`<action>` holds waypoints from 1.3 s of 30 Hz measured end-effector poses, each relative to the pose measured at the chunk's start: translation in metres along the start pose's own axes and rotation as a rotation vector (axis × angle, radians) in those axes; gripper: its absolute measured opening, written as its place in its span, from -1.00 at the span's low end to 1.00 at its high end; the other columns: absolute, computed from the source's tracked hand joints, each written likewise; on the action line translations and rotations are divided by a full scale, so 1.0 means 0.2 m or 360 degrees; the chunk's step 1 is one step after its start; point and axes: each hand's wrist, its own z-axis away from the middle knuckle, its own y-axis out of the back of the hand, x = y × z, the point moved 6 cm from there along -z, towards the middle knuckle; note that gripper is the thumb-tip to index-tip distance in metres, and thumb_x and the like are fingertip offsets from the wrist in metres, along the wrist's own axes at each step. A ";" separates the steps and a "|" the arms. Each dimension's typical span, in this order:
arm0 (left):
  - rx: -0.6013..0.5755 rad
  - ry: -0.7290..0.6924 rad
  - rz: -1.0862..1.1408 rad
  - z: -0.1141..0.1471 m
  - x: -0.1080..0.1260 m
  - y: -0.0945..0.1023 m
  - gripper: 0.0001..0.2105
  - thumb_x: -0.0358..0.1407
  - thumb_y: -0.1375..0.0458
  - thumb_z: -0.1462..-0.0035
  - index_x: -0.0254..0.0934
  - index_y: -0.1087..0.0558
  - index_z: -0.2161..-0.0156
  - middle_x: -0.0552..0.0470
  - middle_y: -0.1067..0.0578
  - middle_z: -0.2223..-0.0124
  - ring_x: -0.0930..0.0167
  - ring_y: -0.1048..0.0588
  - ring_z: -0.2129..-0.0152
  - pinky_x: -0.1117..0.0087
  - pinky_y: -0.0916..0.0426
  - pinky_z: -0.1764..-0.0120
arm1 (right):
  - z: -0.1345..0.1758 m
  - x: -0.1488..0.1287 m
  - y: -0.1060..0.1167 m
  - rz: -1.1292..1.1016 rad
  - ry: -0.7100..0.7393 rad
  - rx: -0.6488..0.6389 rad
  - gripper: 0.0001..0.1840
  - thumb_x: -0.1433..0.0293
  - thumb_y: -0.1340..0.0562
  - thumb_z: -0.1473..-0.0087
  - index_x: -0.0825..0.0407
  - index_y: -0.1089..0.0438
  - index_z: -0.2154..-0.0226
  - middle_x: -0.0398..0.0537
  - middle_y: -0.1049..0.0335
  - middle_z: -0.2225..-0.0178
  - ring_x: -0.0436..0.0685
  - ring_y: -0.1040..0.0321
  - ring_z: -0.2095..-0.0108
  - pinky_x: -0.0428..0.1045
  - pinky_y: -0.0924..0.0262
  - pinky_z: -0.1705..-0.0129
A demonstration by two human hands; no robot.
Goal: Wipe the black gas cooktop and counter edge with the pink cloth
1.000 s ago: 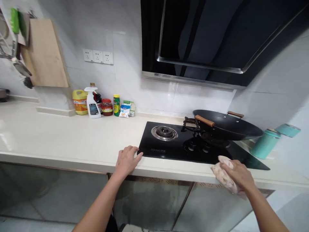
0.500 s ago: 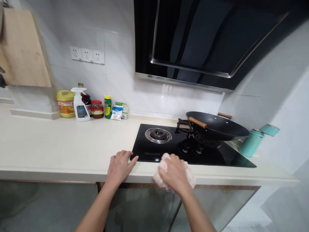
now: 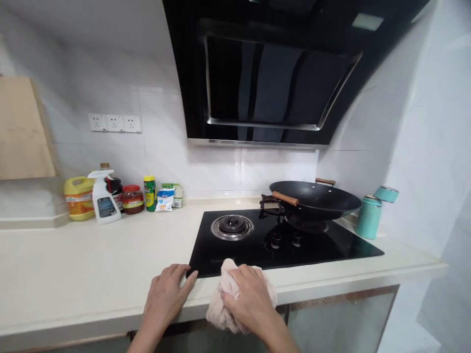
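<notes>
My right hand [image 3: 250, 296] presses a pale pink cloth [image 3: 224, 311] against the front edge of the black glass gas stove [image 3: 316, 251]; part of the cloth droops over the counter edge. Its fingers are wrapped over the bunched cloth. Flat on the white counter [image 3: 99, 267] rests my left hand [image 3: 167, 291], fingers stretched out, with the tips at the stove's front left corner. The left burner [image 3: 232, 226] is bare. Over the right burner sits a black wok [image 3: 320, 203] with wooden handles. Two knobs [image 3: 275, 240] lie between the burners.
Along the wall at left stand a yellow jug [image 3: 79, 198], a white spray bottle [image 3: 105, 198], a red-lidded jar [image 3: 133, 199], a green shaker [image 3: 149, 193] and small packets [image 3: 165, 200]. A teal canister [image 3: 369, 218] stands right of the wok. The range hood [image 3: 265, 88] hangs above.
The view has tilted up and shifted, so everything sits differently in the frame. My right hand with the cloth has moved a little left along the stove's front edge. My left hand stays at the corner.
</notes>
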 end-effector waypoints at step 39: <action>-0.0055 0.0053 -0.0032 -0.04 -0.07 -0.06 -0.61 0.03 0.03 -0.24 -0.09 -0.55 0.09 -0.03 -0.60 -0.01 0.20 -0.52 0.00 0.18 -0.33 -0.01 | -0.09 0.21 0.09 0.0259 -0.0420 -0.0042 -0.65 0.25 -0.16 -0.15 -0.05 -0.50 0.05 0.16 -0.36 -0.10 0.44 -0.28 -0.10 0.39 -0.07 -0.14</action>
